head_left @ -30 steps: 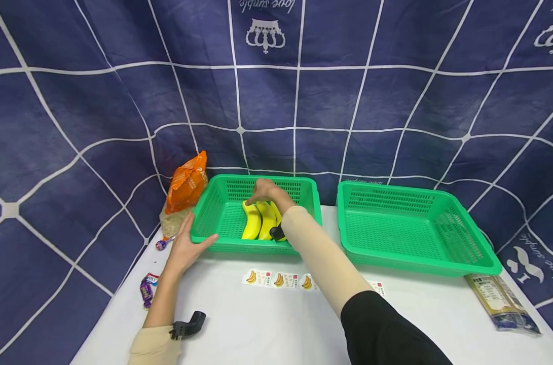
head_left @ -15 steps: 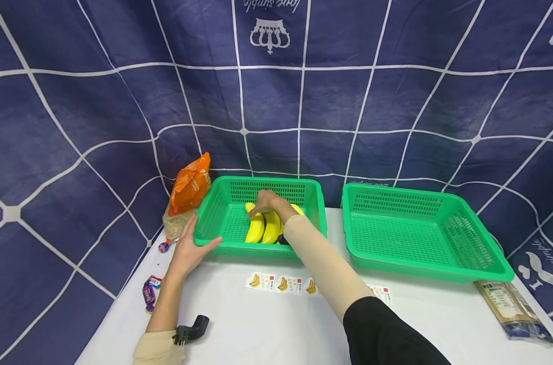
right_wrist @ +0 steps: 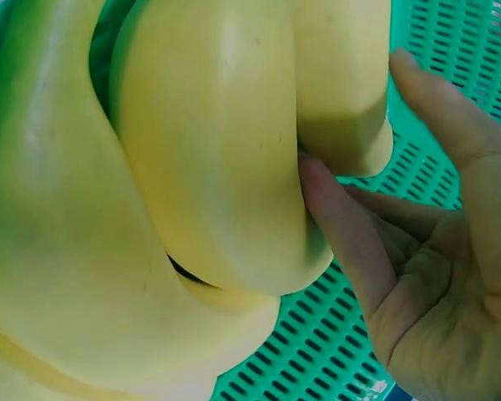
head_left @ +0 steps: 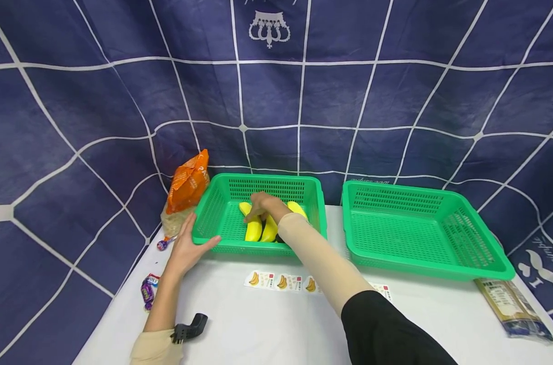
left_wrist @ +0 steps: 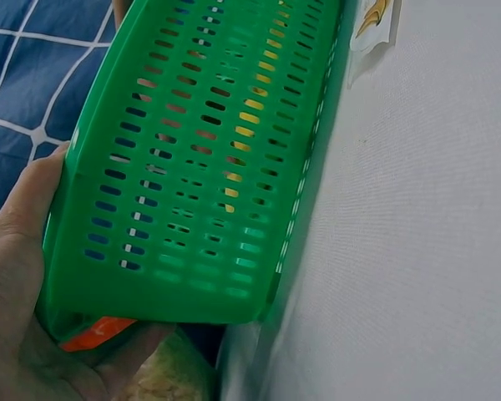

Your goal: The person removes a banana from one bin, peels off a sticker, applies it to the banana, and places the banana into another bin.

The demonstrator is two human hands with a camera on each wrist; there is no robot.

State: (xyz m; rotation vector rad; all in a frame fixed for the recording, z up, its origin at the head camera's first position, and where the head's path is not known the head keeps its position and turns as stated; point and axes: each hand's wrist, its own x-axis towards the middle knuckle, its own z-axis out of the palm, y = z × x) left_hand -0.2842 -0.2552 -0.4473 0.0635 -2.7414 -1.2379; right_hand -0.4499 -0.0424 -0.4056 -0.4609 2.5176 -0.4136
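Observation:
Several yellow bananas (head_left: 254, 229) lie side by side in the left green basket (head_left: 276, 247). My right hand (head_left: 265, 204) reaches in over them. In the right wrist view, that hand (right_wrist: 434, 242) has one finger between two bananas and another digit along the far side of the outermost banana (right_wrist: 342, 67), pinching it near its end. My left hand (head_left: 185, 249) holds the basket's near left corner, thumb along the front rim. The left wrist view shows this hand (left_wrist: 17, 251) at the basket's end wall (left_wrist: 167, 284), with some fingers partly hidden behind it.
A second green basket (head_left: 395, 230) stands to the right. Banana stickers (head_left: 281, 282) lie in a row in front. An orange bag (head_left: 188, 182), a lollipop (head_left: 162, 245) and purple-wrapped sweets (head_left: 147, 293) sit at left, a flat packet (head_left: 513, 309) at right.
The leftmost banana has tilted, its upper end now farther left. My right hand has sunk slightly among the bananas, and another banana shows to its right. My left hand stays at the corner.

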